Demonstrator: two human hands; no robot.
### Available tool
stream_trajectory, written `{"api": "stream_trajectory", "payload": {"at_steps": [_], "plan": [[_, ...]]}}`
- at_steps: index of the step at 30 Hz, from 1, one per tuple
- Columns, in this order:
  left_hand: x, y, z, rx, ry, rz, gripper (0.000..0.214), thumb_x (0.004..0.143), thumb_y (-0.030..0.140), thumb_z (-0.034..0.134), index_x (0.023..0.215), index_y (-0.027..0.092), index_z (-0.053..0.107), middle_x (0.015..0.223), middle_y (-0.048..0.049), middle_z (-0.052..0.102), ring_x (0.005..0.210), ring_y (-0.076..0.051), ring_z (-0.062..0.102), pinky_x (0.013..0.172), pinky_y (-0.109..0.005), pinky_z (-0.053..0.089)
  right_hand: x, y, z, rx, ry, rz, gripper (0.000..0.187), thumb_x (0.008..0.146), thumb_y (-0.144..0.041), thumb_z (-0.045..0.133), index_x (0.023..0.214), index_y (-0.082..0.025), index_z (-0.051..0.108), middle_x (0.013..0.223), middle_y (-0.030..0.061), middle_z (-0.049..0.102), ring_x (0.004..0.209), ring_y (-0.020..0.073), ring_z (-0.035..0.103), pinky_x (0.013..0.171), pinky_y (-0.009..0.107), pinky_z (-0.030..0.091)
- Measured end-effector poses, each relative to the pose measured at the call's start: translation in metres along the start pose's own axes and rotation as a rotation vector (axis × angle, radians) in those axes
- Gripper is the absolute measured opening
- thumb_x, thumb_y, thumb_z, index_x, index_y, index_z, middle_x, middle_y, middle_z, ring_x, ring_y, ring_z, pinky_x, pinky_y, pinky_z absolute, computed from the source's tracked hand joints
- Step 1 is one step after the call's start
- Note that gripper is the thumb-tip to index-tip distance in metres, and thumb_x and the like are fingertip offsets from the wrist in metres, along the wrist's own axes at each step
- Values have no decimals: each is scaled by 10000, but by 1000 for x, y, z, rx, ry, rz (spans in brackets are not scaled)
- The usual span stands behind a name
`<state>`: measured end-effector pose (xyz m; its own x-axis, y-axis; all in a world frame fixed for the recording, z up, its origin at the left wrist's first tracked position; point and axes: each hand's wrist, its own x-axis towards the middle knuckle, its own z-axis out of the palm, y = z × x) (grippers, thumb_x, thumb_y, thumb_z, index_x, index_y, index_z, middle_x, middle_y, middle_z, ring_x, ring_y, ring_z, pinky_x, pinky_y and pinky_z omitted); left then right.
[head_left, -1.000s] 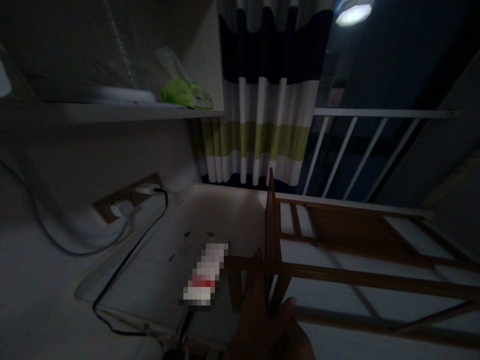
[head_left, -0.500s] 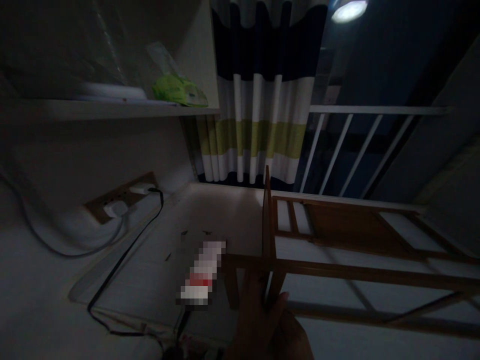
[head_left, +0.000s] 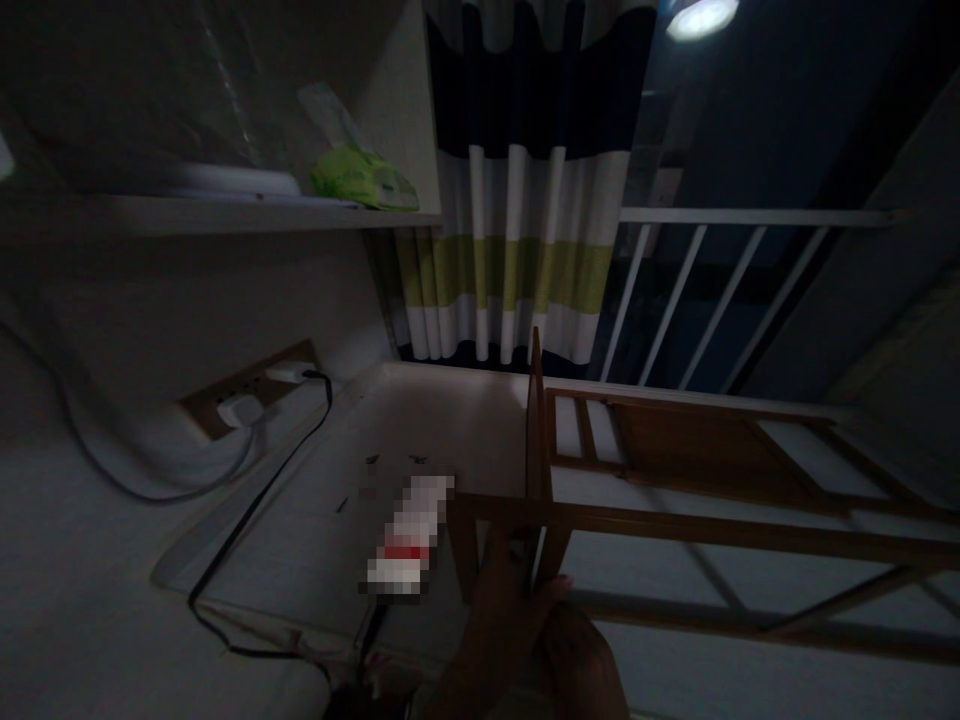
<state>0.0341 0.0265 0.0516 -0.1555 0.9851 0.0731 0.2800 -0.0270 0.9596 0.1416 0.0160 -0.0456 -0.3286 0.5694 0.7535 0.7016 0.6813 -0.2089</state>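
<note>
The room is dim. My left hand [head_left: 525,625] comes up from the bottom middle, its fingers and thumb closed around an upright leg of a wooden frame [head_left: 675,525]. The frame of brown slats lies on its side on a white mattress [head_left: 465,420] and stretches away to the right. Just left of the hand lies a blurred white and red object [head_left: 409,535]. My right hand is not in view.
A wall power strip [head_left: 247,400] holds white plugs, and a black cable [head_left: 255,500] runs down across the mattress. On a shelf [head_left: 225,212] sits a green packet [head_left: 364,180]. A striped curtain [head_left: 517,200], a white railing [head_left: 750,215] and a lamp [head_left: 701,18] are behind.
The view has shifted slightly. My hand has sunk a little lower on the frame's leg, with its fingers curled tighter around it.
</note>
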Motion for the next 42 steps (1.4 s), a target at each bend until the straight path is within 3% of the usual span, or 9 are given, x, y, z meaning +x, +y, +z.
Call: {"api": "stream_trajectory", "payload": {"at_steps": [6,10,14,18,25,31,36,39,42], "plan": [[-1,-16,2,-38,7,108,527,616,215,610,1099,192,400,1065,-63,513,947,-195,533,806,-342,457,-3,0,2,18,-6,21,271,829,-71,285,779,-161,535,646,42,589,564,149,546,529,233,446],[-18,-39,-4,34,17,254,495,699,242,544,1165,175,390,1148,-104,493,1050,-211,493,863,-354,446,-7,0,4,14,10,36,274,806,-54,291,725,-175,523,608,36,565,526,149,511,484,227,411],[-39,-74,-20,381,10,393,430,792,228,455,1216,223,384,1154,-84,527,1048,-193,514,852,-320,469,-15,1,6,57,-19,63,240,779,-61,295,697,-189,482,623,36,539,570,158,505,528,239,415],[-44,-97,-32,814,-107,535,415,771,99,431,1165,222,464,1111,-63,580,1006,-167,555,780,-241,504,-24,2,6,78,-29,62,164,765,-115,296,690,-198,416,609,27,486,555,160,477,497,242,393],[-30,-80,-22,1132,-276,403,506,747,5,364,1210,192,446,1179,-80,546,832,-175,633,629,-247,537,-20,6,-13,-38,-212,-57,268,719,16,311,780,-192,468,667,24,534,623,156,516,617,230,431],[-23,-86,-23,1139,-302,362,559,737,-33,347,1225,228,428,1174,-80,547,859,-168,623,627,-221,526,-4,7,-18,-126,-165,-167,257,769,-49,319,742,-208,518,610,32,512,539,175,491,492,253,400],[-22,-85,-30,1138,-385,308,592,707,-64,325,1223,208,425,1191,-92,531,927,-168,597,691,-229,518,3,6,-18,-140,-283,-188,247,630,22,458,723,-200,514,672,33,536,583,170,516,471,227,411],[-22,-82,-31,1120,-359,323,549,732,-53,325,1192,216,458,1148,-80,562,845,-152,624,675,-221,520,2,6,-15,-148,-359,-180,317,559,35,513,772,-199,515,689,28,535,592,172,518,453,219,415],[-22,-85,-30,1089,-335,359,510,748,-34,344,1176,210,473,1128,-79,574,793,-155,637,651,-234,532,1,7,-12,-153,-337,-200,314,544,31,497,759,-198,501,701,32,536,591,167,520,438,211,413]]}}
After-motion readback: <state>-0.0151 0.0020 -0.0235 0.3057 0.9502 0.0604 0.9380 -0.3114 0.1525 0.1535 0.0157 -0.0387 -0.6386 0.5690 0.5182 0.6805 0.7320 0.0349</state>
